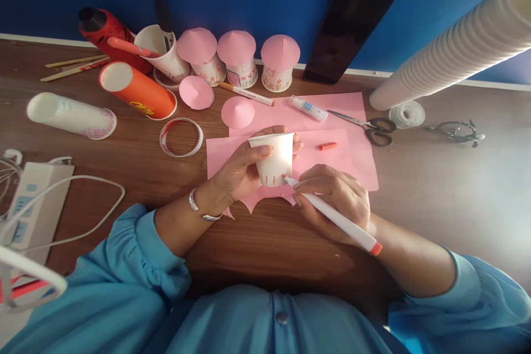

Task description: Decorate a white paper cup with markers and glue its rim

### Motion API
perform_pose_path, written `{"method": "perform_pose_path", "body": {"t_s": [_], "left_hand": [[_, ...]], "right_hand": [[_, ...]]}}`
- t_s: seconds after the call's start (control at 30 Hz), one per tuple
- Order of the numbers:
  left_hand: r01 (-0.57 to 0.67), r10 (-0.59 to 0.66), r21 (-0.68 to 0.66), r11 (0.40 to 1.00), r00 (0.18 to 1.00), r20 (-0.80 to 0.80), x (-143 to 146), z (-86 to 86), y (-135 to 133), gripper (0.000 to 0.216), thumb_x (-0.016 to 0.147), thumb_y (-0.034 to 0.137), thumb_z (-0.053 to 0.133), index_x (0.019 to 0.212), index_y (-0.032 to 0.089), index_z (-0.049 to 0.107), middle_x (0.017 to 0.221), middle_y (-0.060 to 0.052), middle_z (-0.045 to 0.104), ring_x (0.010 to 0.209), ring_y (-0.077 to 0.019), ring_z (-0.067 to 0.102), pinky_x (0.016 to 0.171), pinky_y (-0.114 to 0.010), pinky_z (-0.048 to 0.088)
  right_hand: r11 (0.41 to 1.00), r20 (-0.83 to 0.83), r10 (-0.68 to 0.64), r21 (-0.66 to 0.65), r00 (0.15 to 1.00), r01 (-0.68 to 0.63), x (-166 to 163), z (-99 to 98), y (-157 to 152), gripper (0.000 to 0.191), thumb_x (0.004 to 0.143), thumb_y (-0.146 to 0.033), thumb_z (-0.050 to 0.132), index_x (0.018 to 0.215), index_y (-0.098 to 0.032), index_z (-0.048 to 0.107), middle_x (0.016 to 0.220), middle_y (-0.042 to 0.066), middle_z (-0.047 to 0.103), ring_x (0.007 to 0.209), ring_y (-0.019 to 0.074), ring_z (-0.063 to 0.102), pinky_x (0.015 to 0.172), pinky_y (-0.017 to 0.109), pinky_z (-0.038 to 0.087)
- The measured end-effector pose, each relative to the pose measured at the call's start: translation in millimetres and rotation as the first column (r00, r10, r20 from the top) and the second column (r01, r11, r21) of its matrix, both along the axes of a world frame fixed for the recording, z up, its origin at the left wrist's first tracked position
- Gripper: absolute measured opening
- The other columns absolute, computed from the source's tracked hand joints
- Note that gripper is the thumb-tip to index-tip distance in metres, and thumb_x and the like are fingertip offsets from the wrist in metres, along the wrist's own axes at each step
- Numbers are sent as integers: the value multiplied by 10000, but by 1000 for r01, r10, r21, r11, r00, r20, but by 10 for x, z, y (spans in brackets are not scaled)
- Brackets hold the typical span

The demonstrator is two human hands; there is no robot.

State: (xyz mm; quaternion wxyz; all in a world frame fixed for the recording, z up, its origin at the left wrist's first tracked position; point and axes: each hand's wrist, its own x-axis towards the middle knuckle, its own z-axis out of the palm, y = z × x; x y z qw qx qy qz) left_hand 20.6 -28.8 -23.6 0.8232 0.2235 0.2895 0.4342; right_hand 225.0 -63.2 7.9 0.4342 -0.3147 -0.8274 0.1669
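My left hand (240, 168) wraps round a white paper cup (274, 157), its wide rim up and tilted toward me. Short red-orange strokes run along the cup's lower edge. In my right hand (336, 199) is a white marker pen (344, 224) with an orange-red end, its tip touching the cup near the bottom right. The pen's small orange-red cap (327, 146) lies on pink paper (357, 163) just beyond my right hand. The lower pink sheet under my hands has a jagged cut edge.
Behind stand paper cups with pink cone roofs (280, 52). Loose pink cones (238, 113), a glue stick (307, 108), scissors (379, 130) and a tape roll (181, 137) lie nearby. A tall cup stack (452, 38) leans at right; a power strip (37, 199) with cables sits left.
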Motion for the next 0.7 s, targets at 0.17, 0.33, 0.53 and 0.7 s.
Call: {"method": "perform_pose_path", "body": {"t_s": [0.17,0.33,0.53,0.7], "left_hand": [[-5,5,5,1000,1000,15,2,-11,5,534,757,408,918,1223,236,721,1290,-115,785,1350,-394,686,848,-387,613],[2,-3,15,1000,1000,27,2,-19,5,529,768,411,914,1230,238,723,1309,-111,783,1346,-383,689,848,-380,612],[16,-16,17,1000,1000,23,-5,-26,6,531,768,422,909,1232,244,723,1326,-113,779,1361,-388,683,869,-393,620],[17,-17,16,1000,1000,24,-8,-23,-2,541,771,425,906,1244,243,715,1330,-118,775,1364,-396,679,888,-416,626]], "right_hand": [[1000,14,-1,1,1000,1,-4,1,4,166,991,-93,680,1065,-225,611,813,24,747,694,164,757,568,282,628],[1000,1,-5,2,1000,5,-14,5,3,169,984,-90,681,1059,-228,618,799,26,747,685,169,755,558,290,625],[1000,4,-4,-10,1000,4,-13,12,-5,168,993,-93,677,1069,-230,617,799,27,737,682,165,751,566,285,624],[1000,-3,-1,0,1000,1,-6,7,-7,180,989,-92,678,1083,-231,614,814,26,737,692,169,754,562,286,623]]}}
